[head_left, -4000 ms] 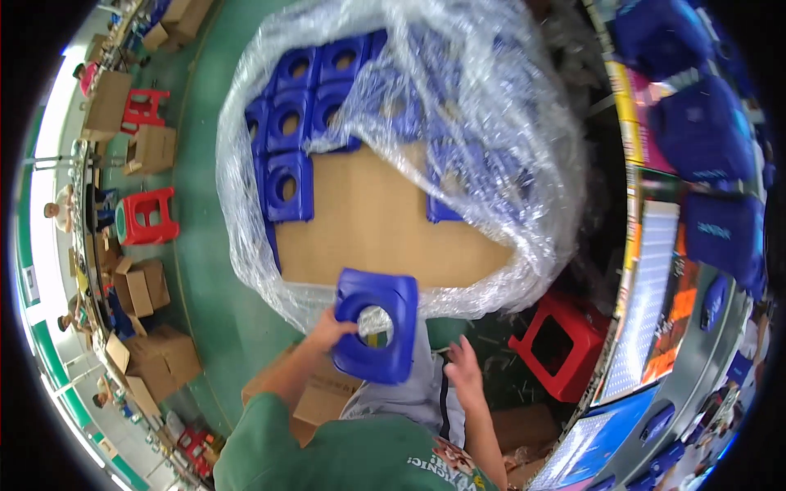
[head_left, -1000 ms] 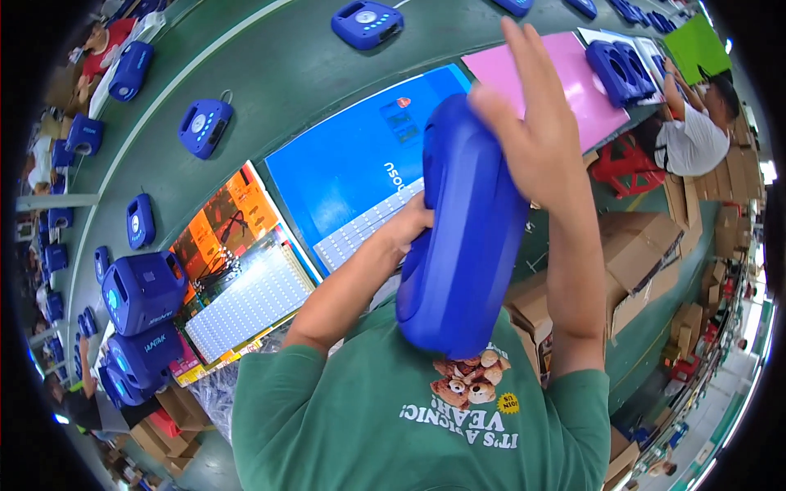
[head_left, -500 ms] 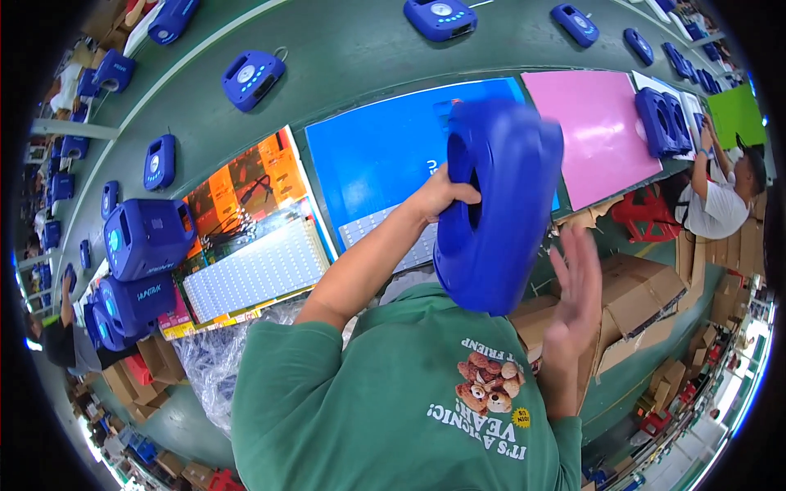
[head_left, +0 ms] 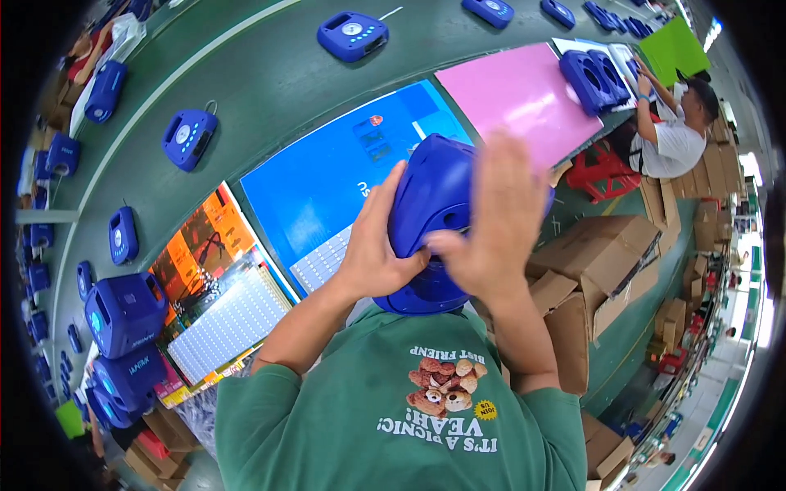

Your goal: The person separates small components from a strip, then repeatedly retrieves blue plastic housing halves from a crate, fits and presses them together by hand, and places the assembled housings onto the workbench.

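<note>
Green belt (head_left: 262, 98) beyond; glossy, rounded blue casing (head_left: 426, 176), left hand (head_left: 372, 250) clamped on; right hand (head_left: 498, 225) blurred, grip unclear

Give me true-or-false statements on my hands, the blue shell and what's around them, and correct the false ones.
1. The left hand is on the blue shell. True.
2. The pink sheet lies left of the blue sheet. False: the pink sheet lies right of the blue sheet.
3. The right hand looks blurred. True.
4. The green shirt is plain. False: the green shirt has bears printed on it.
</note>
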